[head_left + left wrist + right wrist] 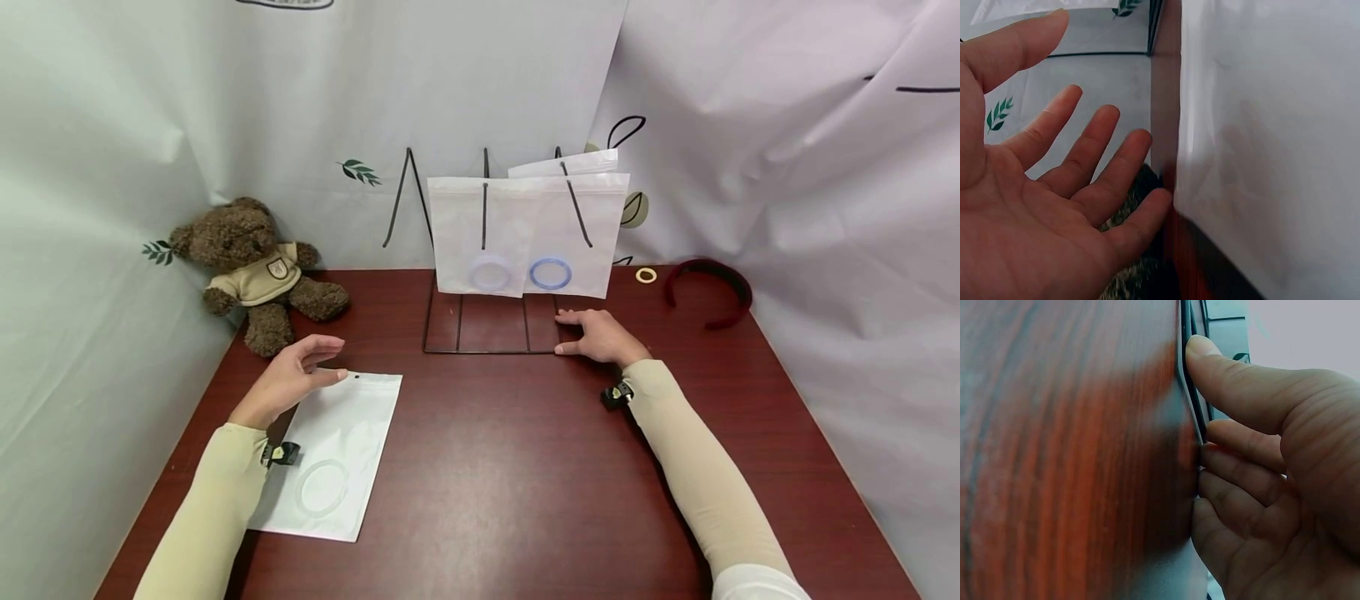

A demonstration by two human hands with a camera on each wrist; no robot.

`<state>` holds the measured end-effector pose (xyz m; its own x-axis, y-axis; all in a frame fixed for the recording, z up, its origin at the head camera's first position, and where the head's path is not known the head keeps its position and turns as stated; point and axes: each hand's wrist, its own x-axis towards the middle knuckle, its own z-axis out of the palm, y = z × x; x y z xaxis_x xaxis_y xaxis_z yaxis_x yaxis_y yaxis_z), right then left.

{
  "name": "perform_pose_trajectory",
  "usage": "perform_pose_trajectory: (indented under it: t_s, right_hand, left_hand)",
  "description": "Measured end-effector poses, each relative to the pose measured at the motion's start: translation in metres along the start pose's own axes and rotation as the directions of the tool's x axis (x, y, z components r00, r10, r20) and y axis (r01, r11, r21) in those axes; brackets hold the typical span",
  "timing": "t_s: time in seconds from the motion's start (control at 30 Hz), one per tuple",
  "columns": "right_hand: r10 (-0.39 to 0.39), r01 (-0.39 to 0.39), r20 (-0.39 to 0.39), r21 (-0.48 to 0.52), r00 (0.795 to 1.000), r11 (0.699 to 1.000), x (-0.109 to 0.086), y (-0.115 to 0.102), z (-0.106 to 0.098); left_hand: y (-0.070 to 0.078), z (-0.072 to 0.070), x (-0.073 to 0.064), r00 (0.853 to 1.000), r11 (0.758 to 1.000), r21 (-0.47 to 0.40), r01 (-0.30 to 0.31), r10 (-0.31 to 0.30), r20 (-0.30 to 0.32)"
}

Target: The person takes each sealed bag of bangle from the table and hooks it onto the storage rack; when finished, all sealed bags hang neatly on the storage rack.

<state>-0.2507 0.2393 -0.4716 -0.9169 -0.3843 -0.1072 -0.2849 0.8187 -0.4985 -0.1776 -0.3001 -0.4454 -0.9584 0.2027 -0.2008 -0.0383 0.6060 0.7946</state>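
Observation:
A black wire display rack (pixel 492 352) stands at the back of the table. White zip bags hang on its prongs; one front bag (pixel 476 229) shows a pale lilac ring, the other (pixel 588 225) a blue ring. The right hand (pixel 598 336) touches the rack's base at its front right corner, thumb tip and fingertips against the wire, fingers mostly straight. A flat white zip bag (pixel 360 450) with a pale ring and a hang hole lies at front left. Over its top edge is the left hand (pixel 288 382), fingers apart, nothing between them.
A brown teddy bear (pixel 258 279) in a beige shirt sits at the back left, near the left hand. Toward the back right lie a small yellow ring (pixel 646 275) and a dark red headband (pixel 738 283). White cloth surrounds the table (pixel 540 467).

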Motion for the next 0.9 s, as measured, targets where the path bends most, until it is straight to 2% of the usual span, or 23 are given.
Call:
perform_pose_trajectory:
  t_s: [0.27, 0.37, 0.53, 0.63, 0.77, 0.9]
  right_hand:
    - [-0.006, 0.006, -0.007, 0.008, 1.000, 1.000, 0.001, 0.000, 0.000]
    - [-0.004, 0.004, -0.004, 0.010, 1.000, 1.000, 0.001, 0.001, 0.001]
    - [-0.006, 0.006, -0.003, 0.004, 1.000, 1.000, 0.001, 0.002, 0.001]
    - [-0.003, 0.003, -0.001, 0.001, 1.000, 1.000, 0.001, 0.002, 0.001]
    - [0.002, -0.002, 0.002, 0.000, 1.000, 1.000, 0.000, 0.001, 0.001]
    - [-0.001, 0.001, 0.003, -0.003, 1.000, 1.000, 0.000, 0.001, 0.001]
  left_hand:
    - [-0.014, -0.002, -0.010, 1.000, 0.994, 0.106, 0.022, -0.021, -0.011]
    - [-0.019, -0.001, -0.010, 1.000, 0.988, 0.152, -0.005, 0.003, 0.013]
    - [-0.024, 0.001, -0.010, 0.998, 0.965, 0.258, -0.036, 0.021, 0.059]
    - [-0.026, 0.002, -0.011, 0.998, 0.945, 0.324, -0.050, 0.035, 0.052]
    - [-0.027, 0.002, -0.011, 0.999, 0.943, 0.329, -0.046, 0.040, 0.027]
    - [-0.026, 0.001, -0.011, 0.999, 0.961, 0.277, -0.018, 0.010, 0.033]
